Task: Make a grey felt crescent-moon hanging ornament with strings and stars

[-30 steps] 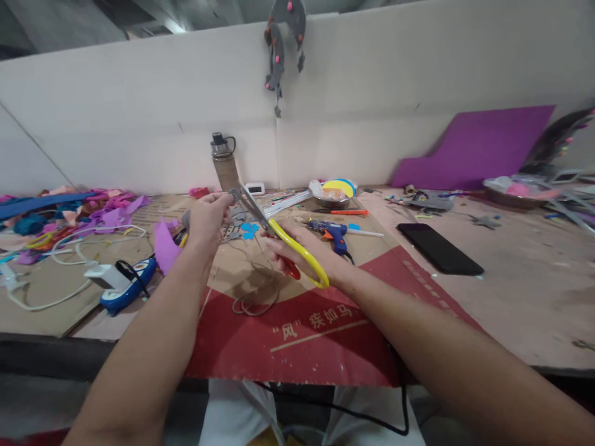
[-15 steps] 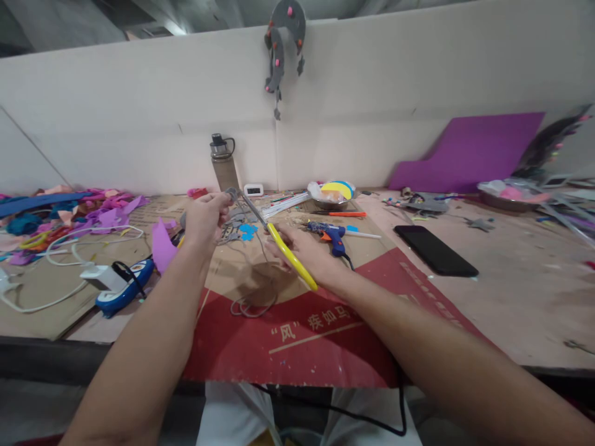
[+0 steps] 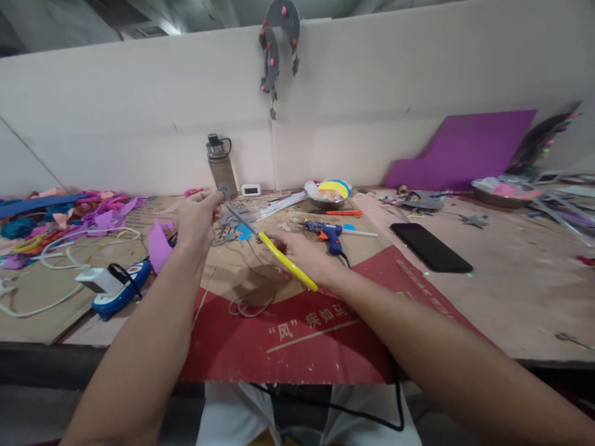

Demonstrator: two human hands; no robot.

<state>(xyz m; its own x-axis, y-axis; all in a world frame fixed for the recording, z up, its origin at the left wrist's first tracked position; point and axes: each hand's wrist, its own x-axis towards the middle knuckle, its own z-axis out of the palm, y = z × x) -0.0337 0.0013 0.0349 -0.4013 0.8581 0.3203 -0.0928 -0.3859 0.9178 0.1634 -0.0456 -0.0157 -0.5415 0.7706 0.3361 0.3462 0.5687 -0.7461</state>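
My right hand point(image 3: 302, 254) grips yellow-handled scissors point(image 3: 283, 263), their blades pointing up and left toward my left hand. My left hand point(image 3: 195, 217) pinches a small grey piece point(image 3: 224, 191) at the blade tips, held above the table. A thin string or wire hangs down from there to a loose coil point(image 3: 248, 303) on the red and brown cardboard point(image 3: 297, 334). Grey cut-outs and a blue flower shape point(image 3: 242, 231) lie on the cardboard just behind the scissors.
A blue glue gun point(image 3: 330, 234) lies right of my hands, a black phone point(image 3: 430, 246) further right. A water bottle point(image 3: 218, 164) stands at the white wall. Felt scraps point(image 3: 69, 214), white cables and a blue device point(image 3: 121, 290) crowd the left. A purple sheet point(image 3: 465, 152) leans at back right.
The scissor blades have closed near the grey piece. Both hands have shifted slightly left and lowered, and the red inner handle is no longer visible.
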